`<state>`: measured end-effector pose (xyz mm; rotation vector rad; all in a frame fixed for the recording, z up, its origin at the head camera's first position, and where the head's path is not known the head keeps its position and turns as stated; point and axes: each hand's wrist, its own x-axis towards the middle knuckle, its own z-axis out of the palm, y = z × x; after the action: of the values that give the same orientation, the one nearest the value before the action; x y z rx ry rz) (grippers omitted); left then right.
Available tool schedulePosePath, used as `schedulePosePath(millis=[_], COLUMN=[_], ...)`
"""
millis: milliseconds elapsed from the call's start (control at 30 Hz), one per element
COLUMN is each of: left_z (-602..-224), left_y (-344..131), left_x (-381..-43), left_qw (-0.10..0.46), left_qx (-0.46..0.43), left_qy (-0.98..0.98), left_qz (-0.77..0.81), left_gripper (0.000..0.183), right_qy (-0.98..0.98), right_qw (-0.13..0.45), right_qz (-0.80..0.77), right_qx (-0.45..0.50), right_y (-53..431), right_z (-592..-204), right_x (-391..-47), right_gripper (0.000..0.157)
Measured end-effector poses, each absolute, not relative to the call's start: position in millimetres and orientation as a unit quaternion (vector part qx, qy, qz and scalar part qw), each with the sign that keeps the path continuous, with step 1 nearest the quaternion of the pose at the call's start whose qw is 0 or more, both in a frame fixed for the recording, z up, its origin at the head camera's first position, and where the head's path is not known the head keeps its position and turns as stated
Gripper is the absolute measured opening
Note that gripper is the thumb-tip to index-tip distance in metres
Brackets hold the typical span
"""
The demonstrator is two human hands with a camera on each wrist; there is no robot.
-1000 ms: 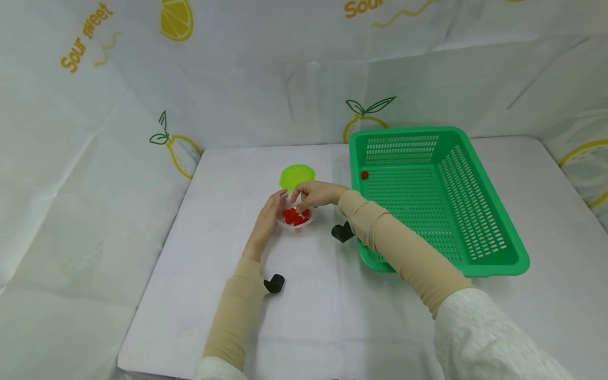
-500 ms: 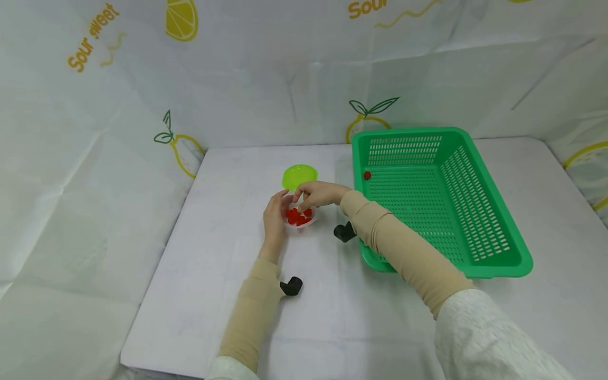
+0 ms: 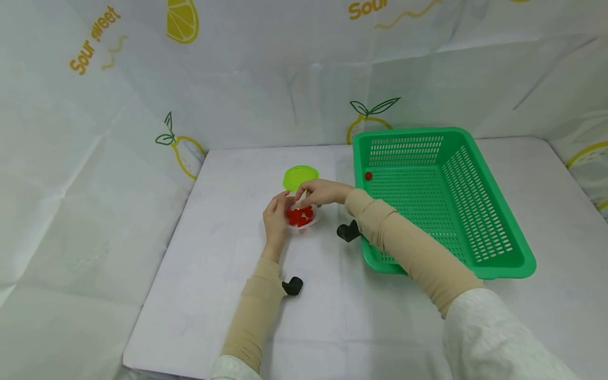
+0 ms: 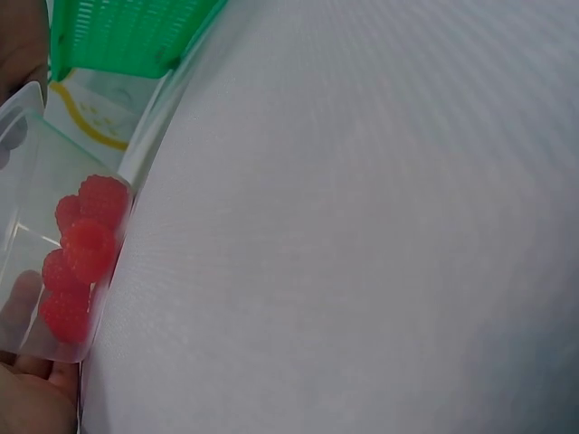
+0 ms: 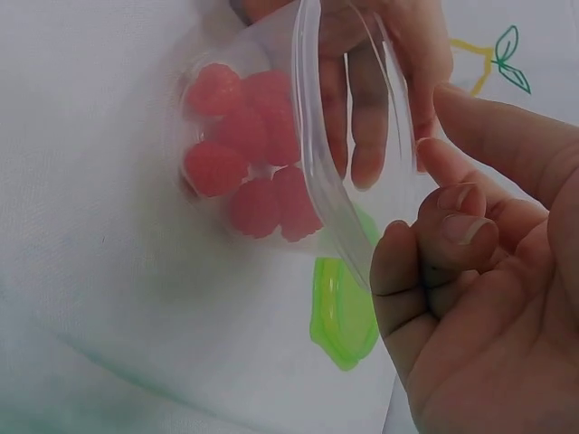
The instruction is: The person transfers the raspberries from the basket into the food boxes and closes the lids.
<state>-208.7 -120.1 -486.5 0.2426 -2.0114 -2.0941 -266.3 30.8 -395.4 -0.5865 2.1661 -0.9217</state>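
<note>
A clear plastic container [image 5: 339, 212] with several raspberries [image 5: 244, 127] inside stands on the table. My left hand [image 3: 275, 219] holds it from the left; in the right wrist view its fingers [image 5: 366, 117] show at the container's far side. My right hand [image 3: 325, 192] is over the container's upper right rim. In the right wrist view its fingers are loosely bent beside the opening, with nothing between them. Behind the container lies a lime-green lid [image 3: 300, 176]. One more raspberry [image 3: 368, 176] rests at the left side of the green basket [image 3: 503, 221].
The wide perforated basket stands on the right, under my right forearm [image 3: 404, 240]. A white cloth covers the table [image 3: 199, 290], and a lemon-print sheet [image 3: 266, 95] hangs behind it. Black wrist mounts [image 3: 293, 286] stick out from both sleeves.
My right fingertips have drawn back from among the raspberries toward the rim. The left forearm has swung to the right, its hand still at the container. The whole view has shifted slightly.
</note>
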Motion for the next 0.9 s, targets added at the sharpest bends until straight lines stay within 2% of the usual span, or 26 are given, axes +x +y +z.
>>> schedulePosePath(millis=[233,367,633,900], left_z=[-479.4,-479.9,-478.3,-478.0], left_y=[-117.1,-119.0,-133.5,-148.5], left_x=[-208.8,-209.9,-204.6,-199.6], left_qw=[0.110,0.088,-0.007,-0.068], left_qx=[0.088,0.084,0.011,-0.041], left_qy=[-0.700,-0.701,-0.776,-0.814], left_qz=[-0.700,-0.703,-0.631,-0.576], left_gripper=[0.028,0.031,0.068,0.090], right_qy=[0.839,0.838,0.826,0.787], right_qw=[0.335,0.312,0.249,0.173], right_qz=[-0.360,-0.379,-0.465,-0.576], right_qx=[-0.233,-0.239,-0.200,-0.139], right_y=[38.6,49.1,93.3,143.1], right_z=[-383.3,-368.1,-340.8,-348.5], right_x=[-265.4,-265.2,-268.5,-277.8], right_gripper=[0.033,0.035,0.034,0.037])
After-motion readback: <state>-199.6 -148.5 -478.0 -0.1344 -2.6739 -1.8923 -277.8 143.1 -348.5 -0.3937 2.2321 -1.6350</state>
